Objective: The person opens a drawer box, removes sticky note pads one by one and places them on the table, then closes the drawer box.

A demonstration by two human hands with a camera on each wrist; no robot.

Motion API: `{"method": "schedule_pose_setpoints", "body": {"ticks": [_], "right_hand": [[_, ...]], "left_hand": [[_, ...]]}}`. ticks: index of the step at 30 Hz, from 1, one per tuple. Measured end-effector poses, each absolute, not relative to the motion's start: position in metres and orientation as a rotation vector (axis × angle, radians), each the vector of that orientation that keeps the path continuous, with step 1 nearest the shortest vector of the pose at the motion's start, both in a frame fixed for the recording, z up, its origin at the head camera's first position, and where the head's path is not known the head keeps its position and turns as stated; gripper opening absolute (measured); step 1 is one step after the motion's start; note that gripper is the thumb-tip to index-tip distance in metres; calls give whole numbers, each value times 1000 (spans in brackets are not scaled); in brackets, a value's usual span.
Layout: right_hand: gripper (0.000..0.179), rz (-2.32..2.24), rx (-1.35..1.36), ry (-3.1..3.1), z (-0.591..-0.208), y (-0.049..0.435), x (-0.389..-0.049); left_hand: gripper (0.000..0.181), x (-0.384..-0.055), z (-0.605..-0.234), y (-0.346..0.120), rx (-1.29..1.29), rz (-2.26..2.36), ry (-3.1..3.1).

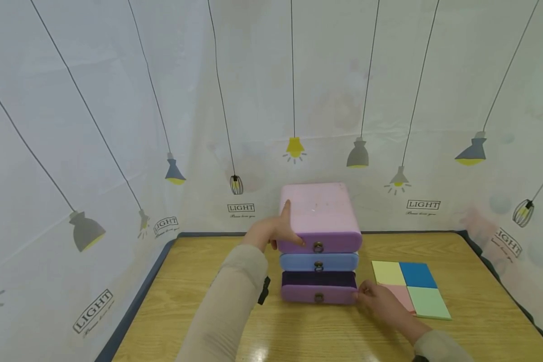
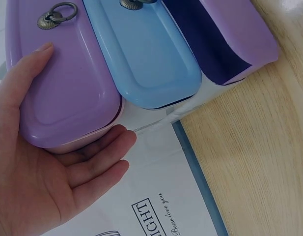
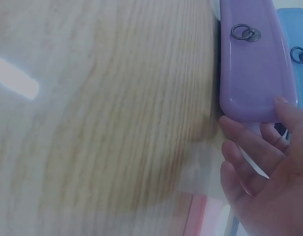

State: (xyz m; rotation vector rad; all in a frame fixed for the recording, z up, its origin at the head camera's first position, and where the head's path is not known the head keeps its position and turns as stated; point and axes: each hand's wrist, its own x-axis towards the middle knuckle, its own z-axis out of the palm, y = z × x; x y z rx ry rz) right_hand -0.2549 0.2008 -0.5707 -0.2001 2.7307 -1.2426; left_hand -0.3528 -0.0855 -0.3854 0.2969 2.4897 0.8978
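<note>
A small three-tier drawer box (image 1: 319, 208) stands on the table, pink on top, with purple, blue and purple drawer fronts bearing metal ring pulls. Its bottom drawer (image 1: 298, 294) is pulled out a little, and a dark interior shows behind the front. My left hand (image 1: 276, 231) holds the box at its upper left corner. In the left wrist view the thumb lies on the top drawer's front (image 2: 72, 83) and the other fingers are along the side. At the lower right, my right hand (image 1: 384, 304) grips the end of the bottom drawer, thumb at its upper edge and fingers at its side.
Right of the box, a flat pad of coloured squares (image 1: 427, 296), yellow, blue, pink and green, lies on the wooden table (image 1: 194, 281). Behind the table hangs a white backdrop (image 1: 262, 100) printed with lamps, close to the back of the box.
</note>
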Motion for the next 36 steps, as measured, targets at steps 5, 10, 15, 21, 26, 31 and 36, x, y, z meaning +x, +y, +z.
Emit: {"method": "schedule_pose_setpoints", "body": {"ticks": [5, 10, 15, 21, 26, 31, 36], "right_hand": [[28, -1241, -190, 2734, -571, 203, -263], [32, -1236, -141, 2712, -571, 204, -271], [44, -1280, -110, 2736, -573, 202, -277], [58, -1360, -54, 2713, -574, 197, -280], [61, -1390, -19, 2690, -573, 197, -283], [58, -1400, 9, 2680, -572, 197, -284], [60, -1436, -10, 2669, -573, 196, -286]], "left_hand": [[134, -353, -385, -86, 303, 882, 2494], [133, -351, -383, -85, 286, 861, 2506], [133, -351, -383, -85, 276, 841, 2519], [133, -351, -384, -84, 286, 842, 2514], [133, -351, -384, -84, 291, 839, 2513], [132, -351, -383, -83, 293, 846, 2503], [133, -351, -382, -84, 274, 860, 2502]]}}
